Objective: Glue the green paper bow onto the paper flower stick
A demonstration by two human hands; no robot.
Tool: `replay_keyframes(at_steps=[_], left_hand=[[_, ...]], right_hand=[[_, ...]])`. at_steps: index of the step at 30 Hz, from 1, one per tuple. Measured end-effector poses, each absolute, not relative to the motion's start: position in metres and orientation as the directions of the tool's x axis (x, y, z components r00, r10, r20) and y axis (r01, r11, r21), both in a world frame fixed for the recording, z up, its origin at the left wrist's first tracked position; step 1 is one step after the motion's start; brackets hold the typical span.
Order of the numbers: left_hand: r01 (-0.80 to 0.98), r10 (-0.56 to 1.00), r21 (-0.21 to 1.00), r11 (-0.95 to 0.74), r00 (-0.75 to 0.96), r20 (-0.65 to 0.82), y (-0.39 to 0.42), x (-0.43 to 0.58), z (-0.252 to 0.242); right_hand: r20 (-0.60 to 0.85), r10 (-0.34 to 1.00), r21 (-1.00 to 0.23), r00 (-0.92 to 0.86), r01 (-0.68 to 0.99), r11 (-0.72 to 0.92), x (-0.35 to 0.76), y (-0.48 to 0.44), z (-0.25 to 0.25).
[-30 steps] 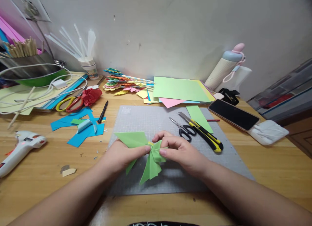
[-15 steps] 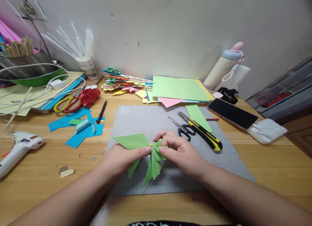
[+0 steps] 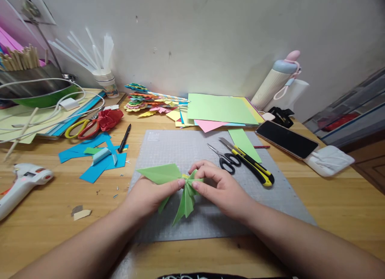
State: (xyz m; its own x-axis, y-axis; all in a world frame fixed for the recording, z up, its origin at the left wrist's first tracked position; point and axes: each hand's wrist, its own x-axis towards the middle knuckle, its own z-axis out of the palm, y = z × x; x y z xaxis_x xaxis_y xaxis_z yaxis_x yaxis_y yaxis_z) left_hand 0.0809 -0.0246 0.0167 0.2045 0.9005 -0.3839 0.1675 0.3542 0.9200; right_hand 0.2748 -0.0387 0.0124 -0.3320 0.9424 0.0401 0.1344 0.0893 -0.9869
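Note:
Between my two hands is a folded green paper piece with pleated flaps fanning downward and a wide pointed flap to the left. My left hand pinches it near the centre, thumb on top. From the other side my right hand grips the pleats between thumb and fingers. A small yellow bit shows at the join. Both hands are above the grey cutting mat. Just beyond my right hand lie black-handled scissors and a yellow-black utility knife.
Left: a white glue gun, blue paper scraps, a black pen and red-and-yellow-handled scissors. Behind the mat is a stack of coloured paper. A phone and a white case sit at right.
The green paper has shifted slightly left and its lower pleats have tilted and drawn closer together. Both hands keep their hold on it.

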Motion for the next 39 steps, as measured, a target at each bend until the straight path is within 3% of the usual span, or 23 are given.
replay_keyframes(at_steps=[3,5,8,19,27,32,35,39], left_hand=[[0.083,0.924,0.938,0.336,0.162,-0.346,-0.025,0.082,0.017],[0.02,0.937,0.948,0.316,0.146,-0.316,-0.025,0.084,0.018],[-0.025,0.94,0.949,0.314,0.144,-0.308,-0.025,0.085,0.018],[0.021,0.899,0.924,0.382,0.221,-0.377,-0.027,0.083,0.013],[0.144,0.899,0.912,0.385,0.167,-0.406,-0.031,0.085,0.015],[0.258,0.954,0.928,0.27,0.057,-0.293,-0.035,0.091,0.025],[0.361,0.967,0.915,0.179,0.105,-0.231,-0.034,0.092,0.026],[0.345,0.965,0.922,0.174,0.126,-0.229,-0.032,0.09,0.023]], right_hand=[[-0.024,0.969,-0.992,-0.247,-0.113,-0.054,0.273,-0.039,0.008],[-0.108,0.953,-0.946,-0.282,-0.267,-0.186,0.271,-0.039,0.006],[-0.157,0.908,-0.89,-0.388,-0.343,-0.3,0.269,-0.038,0.005],[-0.239,0.904,-0.89,-0.354,-0.292,-0.349,0.268,-0.039,0.006],[-0.229,0.913,-0.911,-0.339,-0.257,-0.323,0.268,-0.038,0.001],[-0.202,0.927,-0.947,-0.315,-0.18,-0.267,0.267,-0.04,-0.001],[-0.187,0.942,-0.967,-0.277,-0.116,-0.226,0.265,-0.043,-0.002],[-0.149,0.943,-0.971,-0.296,-0.138,-0.196,0.265,-0.047,-0.003]])
